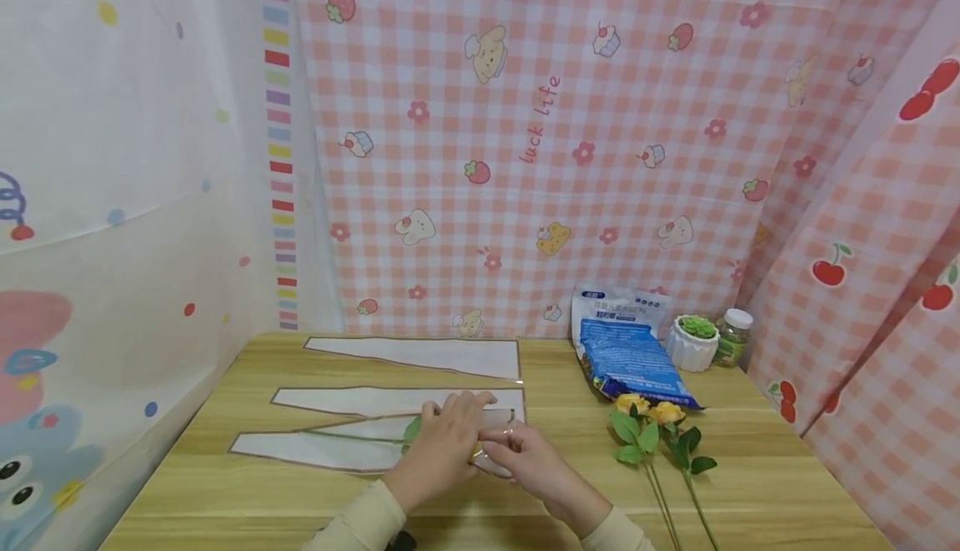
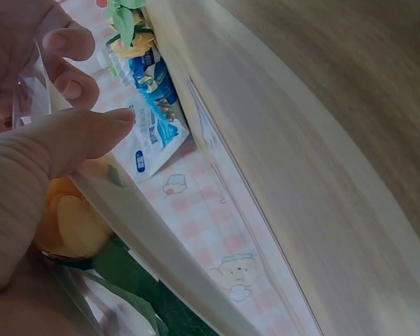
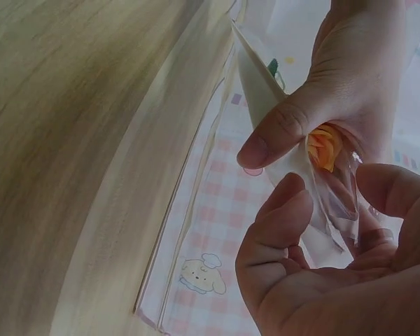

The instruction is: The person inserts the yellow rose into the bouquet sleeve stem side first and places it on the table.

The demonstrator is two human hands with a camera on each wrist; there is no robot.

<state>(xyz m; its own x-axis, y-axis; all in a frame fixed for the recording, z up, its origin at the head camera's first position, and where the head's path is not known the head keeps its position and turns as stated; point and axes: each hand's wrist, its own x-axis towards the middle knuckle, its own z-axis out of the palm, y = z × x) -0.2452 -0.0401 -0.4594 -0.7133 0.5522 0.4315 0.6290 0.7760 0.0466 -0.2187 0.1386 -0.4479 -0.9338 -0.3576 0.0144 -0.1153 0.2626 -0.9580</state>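
Observation:
A white flower sleeve (image 1: 311, 453) with a brown edge and clear film lies nearest me on the table in the head view. Inside it is a yellow artificial rose, its green stem (image 1: 352, 437) running left and its orange-yellow bloom (image 3: 325, 148) showing at the sleeve's wide end. My left hand (image 1: 448, 443) grips that wide end, thumb over the white edge and fingers behind. From the right, my right hand (image 1: 536, 463) holds the clear film (image 2: 31, 91) at the mouth with curled fingers and thumb. The hands hide most of the mouth in the head view.
Two more flat sleeves lie beyond, a middle one (image 1: 322, 401) and a far one (image 1: 420, 355). At right are two yellow roses (image 1: 667, 412), a blue-and-white bag (image 1: 630, 355), a potted succulent (image 1: 693, 344) and a lidded jar (image 1: 733, 338). Curtains hang behind the table.

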